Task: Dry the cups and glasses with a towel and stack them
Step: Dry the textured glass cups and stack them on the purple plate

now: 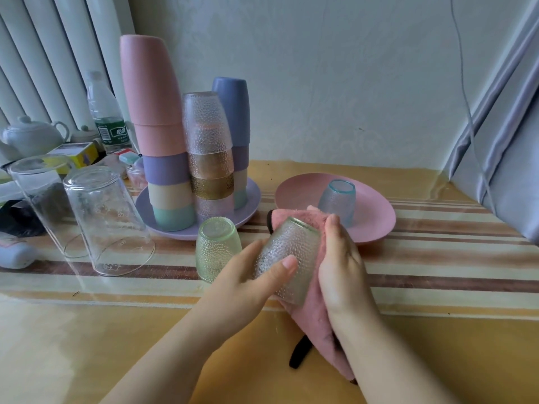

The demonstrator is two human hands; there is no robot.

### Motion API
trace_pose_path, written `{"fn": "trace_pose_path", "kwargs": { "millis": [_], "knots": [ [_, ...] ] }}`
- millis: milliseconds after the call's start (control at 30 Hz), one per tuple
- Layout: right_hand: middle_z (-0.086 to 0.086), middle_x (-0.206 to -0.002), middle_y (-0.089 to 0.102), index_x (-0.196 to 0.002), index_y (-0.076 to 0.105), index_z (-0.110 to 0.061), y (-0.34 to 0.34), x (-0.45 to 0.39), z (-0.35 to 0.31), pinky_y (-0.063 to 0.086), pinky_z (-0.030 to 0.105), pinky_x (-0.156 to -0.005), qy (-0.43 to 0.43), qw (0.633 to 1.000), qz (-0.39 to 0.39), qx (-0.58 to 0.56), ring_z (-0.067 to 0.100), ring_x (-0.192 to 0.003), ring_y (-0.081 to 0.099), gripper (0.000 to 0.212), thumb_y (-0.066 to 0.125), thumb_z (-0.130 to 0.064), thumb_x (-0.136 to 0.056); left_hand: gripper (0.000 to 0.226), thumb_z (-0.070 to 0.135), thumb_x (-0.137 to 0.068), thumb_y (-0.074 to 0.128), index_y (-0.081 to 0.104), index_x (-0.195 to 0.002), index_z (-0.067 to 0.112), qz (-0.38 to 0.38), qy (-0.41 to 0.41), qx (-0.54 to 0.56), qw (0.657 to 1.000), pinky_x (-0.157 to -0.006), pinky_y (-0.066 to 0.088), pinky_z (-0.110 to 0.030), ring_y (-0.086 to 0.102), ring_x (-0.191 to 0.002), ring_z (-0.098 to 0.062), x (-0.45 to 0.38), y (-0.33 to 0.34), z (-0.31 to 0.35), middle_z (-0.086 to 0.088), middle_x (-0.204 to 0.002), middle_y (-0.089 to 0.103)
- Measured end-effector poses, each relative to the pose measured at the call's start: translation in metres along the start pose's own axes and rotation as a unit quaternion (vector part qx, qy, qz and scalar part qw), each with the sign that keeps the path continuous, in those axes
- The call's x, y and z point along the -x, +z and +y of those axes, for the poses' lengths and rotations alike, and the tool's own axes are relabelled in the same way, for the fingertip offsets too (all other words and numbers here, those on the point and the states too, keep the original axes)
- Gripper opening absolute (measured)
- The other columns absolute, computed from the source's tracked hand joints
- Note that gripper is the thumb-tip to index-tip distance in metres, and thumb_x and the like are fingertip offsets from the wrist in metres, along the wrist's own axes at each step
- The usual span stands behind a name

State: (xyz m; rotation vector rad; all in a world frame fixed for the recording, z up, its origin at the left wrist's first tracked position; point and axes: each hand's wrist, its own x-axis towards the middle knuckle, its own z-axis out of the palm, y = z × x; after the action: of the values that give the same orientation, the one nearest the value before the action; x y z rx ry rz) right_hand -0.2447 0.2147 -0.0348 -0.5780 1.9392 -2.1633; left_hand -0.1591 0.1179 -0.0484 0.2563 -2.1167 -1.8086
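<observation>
Standing upside down at the far left are two tall clear glasses (108, 220), and just beside them a purple plate (253, 196) carries three inverted stacks: pastel plastic cups (163, 147), dimpled glasses (210, 153) and a shorter cup stack (236, 135) behind. A green dimpled glass (217, 249) sits inverted on the striped table (437, 258) just in front of that plate. The left hand (250, 275) curls its fingers and thumb round a clear dimpled glass (288, 258), held tilted above the table. The right hand (341, 258) grips a pink towel (312, 319) against that glass. Behind, a blue glass (338, 199) stands upright on a pink plate (376, 211).
</observation>
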Motion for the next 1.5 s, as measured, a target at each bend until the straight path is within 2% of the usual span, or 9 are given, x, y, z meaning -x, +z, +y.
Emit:
{"fn": "trace_pose_path", "kwargs": {
  "millis": [167, 233, 300, 567, 767, 1033, 1133, 1367, 1500],
  "knots": [
    [-0.001, -0.094, 0.075, -0.101, 0.069, -0.019, 0.002, 0.002, -0.003, 0.055, 0.027, -0.082, 0.121, 0.982, -0.007, -0.143, 0.012, -0.093, 0.069, 0.045, 0.031, -0.043, -0.099, 0.005, 0.031, -0.091, 0.063, 0.061, -0.095, 0.034, -0.006, -0.03, 0.082, 0.996, -0.079, 0.048, -0.006, 0.063, -0.084, 0.017, 0.0, -0.002, 0.003, 0.033, -0.083, 0.07],
    [-0.001, -0.084, 0.076, -0.103, 0.068, -0.015, 0.01, 0.009, 0.0, 0.055, 0.02, -0.064, 0.158, 0.971, -0.036, -0.177, 0.01, -0.078, 0.072, 0.048, 0.029, -0.044, -0.099, 0.043, 0.047, -0.077, 0.065, 0.065, -0.115, 0.029, 0.01, 0.003, 0.115, 0.993, -0.104, 0.045, -0.035, 0.064, -0.112, -0.008, -0.003, -0.005, -0.003, 0.008, -0.114, 0.071],
    [-0.002, -0.075, 0.075, -0.097, 0.067, -0.016, 0.015, 0.012, 0.004, 0.053, 0.016, -0.053, 0.177, 0.968, -0.042, -0.174, 0.008, -0.066, 0.071, 0.046, 0.032, -0.045, -0.098, 0.051, 0.058, -0.07, 0.058, 0.065, -0.116, 0.038, 0.026, 0.032, 0.109, 0.993, -0.103, 0.042, -0.029, 0.058, -0.118, -0.009, -0.003, -0.008, -0.003, 0.005, -0.122, 0.064],
    [-0.008, -0.12, 0.064, -0.112, 0.061, -0.027, 0.009, 0.007, 0.001, 0.042, 0.03, -0.104, 0.109, 0.993, 0.025, -0.023, 0.006, -0.113, 0.057, 0.037, 0.032, -0.046, -0.098, 0.042, 0.062, -0.083, 0.038, 0.054, -0.112, 0.036, 0.166, 0.134, -0.086, 0.973, -0.068, 0.043, -0.011, 0.059, -0.078, 0.005, -0.01, -0.002, -0.012, 0.025, -0.089, 0.064],
    [-0.035, -0.097, 0.049, -0.097, 0.048, -0.04, 0.018, 0.022, -0.001, 0.031, -0.009, -0.07, 0.041, 0.998, -0.045, 0.017, -0.036, -0.079, 0.045, 0.024, 0.025, -0.034, -0.099, 0.071, 0.073, -0.064, 0.062, 0.055, -0.122, 0.031, 0.141, 0.097, -0.121, 0.978, -0.094, 0.048, -0.026, 0.058, -0.112, -0.001, -0.011, -0.005, -0.015, 0.014, -0.115, 0.065],
    [-0.017, -0.13, 0.051, -0.125, 0.051, -0.028, 0.006, 0.004, 0.007, 0.03, 0.005, -0.102, 0.003, 0.998, -0.033, 0.055, -0.014, -0.118, 0.044, 0.045, 0.025, -0.047, -0.094, 0.061, 0.068, -0.069, 0.06, 0.059, -0.112, 0.024, -0.022, 0.02, -0.123, 0.992, -0.087, 0.051, -0.029, 0.064, -0.101, -0.003, -0.007, -0.016, -0.009, 0.009, -0.106, 0.07],
    [-0.008, -0.137, 0.052, -0.132, 0.054, -0.019, 0.002, 0.0, 0.006, 0.032, 0.024, -0.111, 0.042, 0.998, -0.025, 0.027, 0.002, -0.128, 0.045, 0.062, 0.033, -0.061, -0.092, 0.02, 0.042, -0.084, 0.068, 0.057, -0.099, 0.033, -0.029, 0.023, -0.043, 0.998, -0.076, 0.046, -0.005, 0.06, -0.087, 0.017, -0.002, -0.014, -0.003, 0.032, -0.089, 0.069],
    [-0.019, -0.066, 0.065, -0.074, 0.065, -0.031, 0.005, 0.001, 0.01, 0.046, 0.008, -0.059, 0.129, 0.99, -0.039, 0.036, -0.008, -0.065, 0.058, 0.043, 0.033, -0.049, -0.098, 0.051, 0.047, -0.074, 0.063, 0.056, -0.121, 0.028, 0.037, 0.104, 0.042, 0.993, -0.084, 0.052, -0.022, 0.064, -0.102, -0.003, -0.004, -0.009, -0.007, 0.011, -0.107, 0.069],
    [-0.021, -0.106, 0.062, -0.109, 0.062, -0.033, 0.009, -0.003, 0.011, 0.038, 0.006, -0.075, 0.09, 0.988, -0.065, 0.104, -0.006, -0.095, 0.055, 0.037, 0.03, -0.047, -0.098, 0.05, 0.055, -0.07, 0.062, 0.055, -0.115, 0.033, 0.132, 0.14, 0.004, 0.981, -0.088, 0.051, -0.024, 0.062, -0.106, -0.004, -0.004, -0.016, 0.0, 0.011, -0.108, 0.068]
  ]
}}
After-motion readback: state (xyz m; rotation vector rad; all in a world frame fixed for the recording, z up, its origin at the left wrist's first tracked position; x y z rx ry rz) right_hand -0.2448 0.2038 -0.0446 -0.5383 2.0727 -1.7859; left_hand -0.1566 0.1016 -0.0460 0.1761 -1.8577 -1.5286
